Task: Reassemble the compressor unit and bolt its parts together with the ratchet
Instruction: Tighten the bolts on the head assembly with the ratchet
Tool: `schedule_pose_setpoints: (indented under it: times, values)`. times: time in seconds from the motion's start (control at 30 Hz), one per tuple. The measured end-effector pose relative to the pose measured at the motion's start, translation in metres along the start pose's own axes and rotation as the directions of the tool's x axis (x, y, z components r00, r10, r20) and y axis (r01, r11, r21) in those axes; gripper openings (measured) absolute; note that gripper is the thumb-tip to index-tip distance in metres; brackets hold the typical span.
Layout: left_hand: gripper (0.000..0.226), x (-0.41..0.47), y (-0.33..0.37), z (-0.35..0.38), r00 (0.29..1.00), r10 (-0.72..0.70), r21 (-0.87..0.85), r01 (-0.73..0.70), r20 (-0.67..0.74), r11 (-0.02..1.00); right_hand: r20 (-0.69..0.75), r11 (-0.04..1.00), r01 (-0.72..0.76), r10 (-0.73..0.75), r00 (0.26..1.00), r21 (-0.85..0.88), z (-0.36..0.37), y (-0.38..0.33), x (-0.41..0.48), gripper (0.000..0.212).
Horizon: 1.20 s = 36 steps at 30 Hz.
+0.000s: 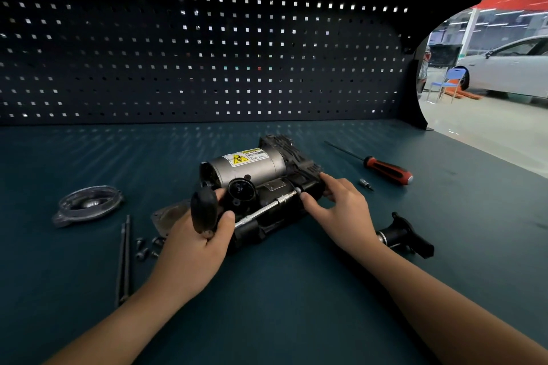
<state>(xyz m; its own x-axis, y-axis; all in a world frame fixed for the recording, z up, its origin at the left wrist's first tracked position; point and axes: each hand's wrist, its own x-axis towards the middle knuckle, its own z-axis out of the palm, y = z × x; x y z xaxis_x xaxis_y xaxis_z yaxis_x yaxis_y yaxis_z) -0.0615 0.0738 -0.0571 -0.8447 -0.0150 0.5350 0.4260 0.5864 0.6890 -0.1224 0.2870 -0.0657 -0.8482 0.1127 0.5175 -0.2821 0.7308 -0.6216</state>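
Ratchet (267,208) — left hand (195,243) grips, right hand (341,207) pinches tip.

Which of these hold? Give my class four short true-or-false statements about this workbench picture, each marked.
1. The left hand holds the ratchet by its black handle. True.
2. The red-and-black screwdriver lies left of the compressor unit. False: it lies to its right.
3. The round metal cover is bolted onto the compressor unit. False: it lies apart on the table, to the left.
4. The right hand pinches the ratchet's far end. True.
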Motion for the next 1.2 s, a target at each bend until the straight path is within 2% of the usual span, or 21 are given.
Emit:
schedule_pose_setpoints:
  times: [0.13, 0.23, 0.3, 0.37, 0.47, 0.57, 0.67, 0.8, 0.93, 1.0, 1.07, 1.13, 1.2]
  values:
    - [0.038, -0.001, -0.004, 0.004, 0.999, -0.008, 0.029, 0.009, -0.05, 1.0, 0.026, 0.999, -0.026, 0.025, 0.999, 0.038, -0.001, 0.001, 0.0, 0.065]
    - [0.027, -0.001, -0.001, 0.005, 0.998, 0.04, 0.023, -0.039, -0.043, 0.999, 0.047, 0.997, -0.04, 0.038, 0.998, 0.059, 0.0, 0.002, -0.001, 0.072]
    - [0.051, 0.001, -0.002, 0.005, 0.999, 0.031, 0.032, -0.03, -0.017, 0.999, 0.038, 0.996, -0.045, 0.043, 0.998, 0.073, 0.0, 0.003, 0.0, 0.072]
    - [0.058, 0.002, -0.003, 0.005, 0.999, 0.037, 0.064, -0.035, -0.034, 0.997, 0.032, 0.996, -0.042, 0.039, 0.999, 0.079, 0.0, 0.003, 0.0, 0.072]
    - [0.047, -0.001, -0.001, 0.003, 0.999, 0.049, 0.088, -0.047, -0.021, 0.995, 0.021, 0.996, -0.029, 0.027, 0.999, 0.084, -0.001, 0.003, -0.001, 0.069]
    - [0.05, -0.003, -0.007, 0.001, 0.998, 0.026, 0.092, -0.031, 0.048, 0.995, 0.003, 0.996, -0.027, 0.027, 1.0, 0.081, 0.0, 0.002, -0.001, 0.066]
    - [0.048, -0.002, -0.007, 0.003, 0.999, 0.047, 0.118, -0.046, -0.006, 0.992, -0.004, 0.996, -0.044, 0.044, 0.999, 0.082, 0.002, 0.0, -0.003, 0.066]
    - [0.03, 0.005, -0.001, 0.004, 0.988, 0.147, 0.148, -0.139, -0.044, 0.979, 0.027, 0.994, -0.076, 0.074, 0.997, 0.073, 0.002, 0.0, -0.002, 0.068]
    - [0.034, 0.009, -0.005, 0.004, 0.997, 0.064, 0.021, -0.063, -0.053, 0.998, 0.049, 0.994, -0.092, 0.089, 0.995, 0.054, 0.004, -0.002, -0.003, 0.068]
    - [0.042, 0.009, -0.006, 0.005, 0.997, 0.062, -0.01, -0.062, -0.036, 0.998, 0.05, 0.991, -0.108, 0.105, 0.993, 0.072, 0.002, -0.003, -0.003, 0.064]
    - [0.042, 0.008, -0.004, 0.004, 0.997, 0.073, 0.005, -0.073, -0.01, 0.997, 0.046, 0.977, -0.126, 0.12, 0.992, 0.171, -0.001, -0.004, -0.002, 0.051]
    - [0.038, 0.007, -0.003, 0.002, 0.995, 0.094, 0.073, -0.091, -0.038, 0.993, 0.05, 0.944, -0.165, 0.157, 0.986, 0.285, -0.004, -0.004, -0.001, 0.04]
    - [0.035, 0.008, 0.0, -0.003, 0.984, 0.157, 0.192, -0.139, -0.084, 0.972, 0.017, 0.934, -0.19, 0.194, 0.981, 0.304, -0.004, -0.005, 0.0, 0.03]
